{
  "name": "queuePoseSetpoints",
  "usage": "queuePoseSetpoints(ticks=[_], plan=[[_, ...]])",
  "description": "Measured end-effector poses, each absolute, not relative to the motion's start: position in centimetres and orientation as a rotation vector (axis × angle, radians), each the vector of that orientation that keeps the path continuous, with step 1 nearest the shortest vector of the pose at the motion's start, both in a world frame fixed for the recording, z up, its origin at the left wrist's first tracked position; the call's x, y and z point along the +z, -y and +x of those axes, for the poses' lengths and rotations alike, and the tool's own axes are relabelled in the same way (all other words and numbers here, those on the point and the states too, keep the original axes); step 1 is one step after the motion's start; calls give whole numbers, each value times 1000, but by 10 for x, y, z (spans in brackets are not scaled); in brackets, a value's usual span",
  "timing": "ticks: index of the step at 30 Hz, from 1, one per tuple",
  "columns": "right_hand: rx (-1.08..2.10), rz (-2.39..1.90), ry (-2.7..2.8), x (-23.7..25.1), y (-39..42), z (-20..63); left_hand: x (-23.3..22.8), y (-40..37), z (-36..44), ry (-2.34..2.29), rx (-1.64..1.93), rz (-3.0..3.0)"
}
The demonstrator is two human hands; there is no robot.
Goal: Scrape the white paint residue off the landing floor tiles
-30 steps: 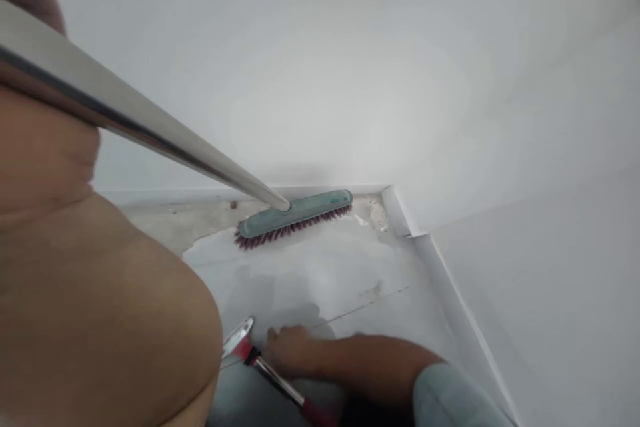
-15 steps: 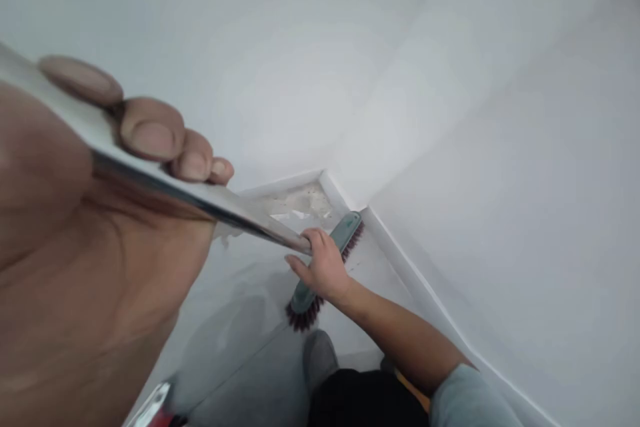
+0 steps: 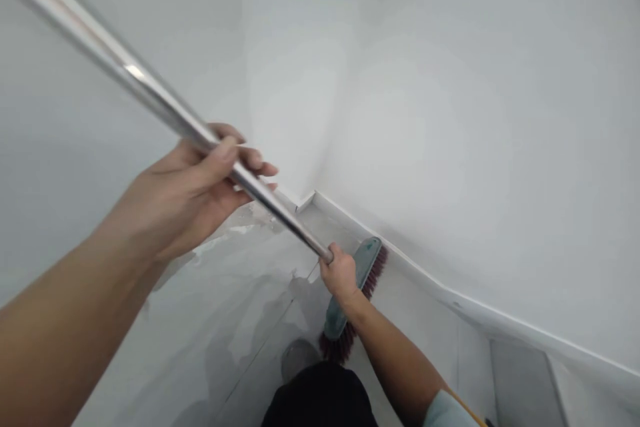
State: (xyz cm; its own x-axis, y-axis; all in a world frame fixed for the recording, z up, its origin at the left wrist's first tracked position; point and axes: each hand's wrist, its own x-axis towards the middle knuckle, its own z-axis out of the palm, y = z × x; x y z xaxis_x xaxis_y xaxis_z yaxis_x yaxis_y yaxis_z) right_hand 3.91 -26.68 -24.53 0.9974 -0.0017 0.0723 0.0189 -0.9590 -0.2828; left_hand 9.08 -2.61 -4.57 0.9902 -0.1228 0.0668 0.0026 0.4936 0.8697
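Observation:
A broom with a shiny metal handle (image 3: 115, 60) slants from the upper left down to the floor. My left hand (image 3: 210, 177) is closed around the middle of that handle, thumb on top and fingertips showing beyond it. Lower down, my right hand (image 3: 341, 273) grips the handle's bottom end, just above the broom head. The green broom head (image 3: 367, 257) has dark red bristles (image 3: 377, 267) and lies on the floor beside the right-hand skirting. My right hand and forearm cover its middle part.
White skirting (image 3: 425, 280) runs along the walls and meets at a corner ahead. Pale debris (image 3: 257, 213) lies by the left wall. My shoe (image 3: 299, 357) is just left of the broom head. A grey panel (image 3: 527, 380) lies at lower right.
My left hand, which filled the left side close to the camera, is now farther down the handle. The view has turned right, and the broom head sits farther from the corner.

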Motion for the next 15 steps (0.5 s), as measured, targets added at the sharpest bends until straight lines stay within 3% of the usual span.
queuePoseSetpoints(ticks=[5, 11, 15], plan=[[73, -2628, 66, -231, 315, 75, -25, 86, 126, 258, -154, 1198], [672, -2357, 407, -164, 380, 93, 3, 98, 115, 289, 67, 1388], [932, -2387, 201, -155, 458, 53, -32, 136, 120, 182, -286, 1246]])
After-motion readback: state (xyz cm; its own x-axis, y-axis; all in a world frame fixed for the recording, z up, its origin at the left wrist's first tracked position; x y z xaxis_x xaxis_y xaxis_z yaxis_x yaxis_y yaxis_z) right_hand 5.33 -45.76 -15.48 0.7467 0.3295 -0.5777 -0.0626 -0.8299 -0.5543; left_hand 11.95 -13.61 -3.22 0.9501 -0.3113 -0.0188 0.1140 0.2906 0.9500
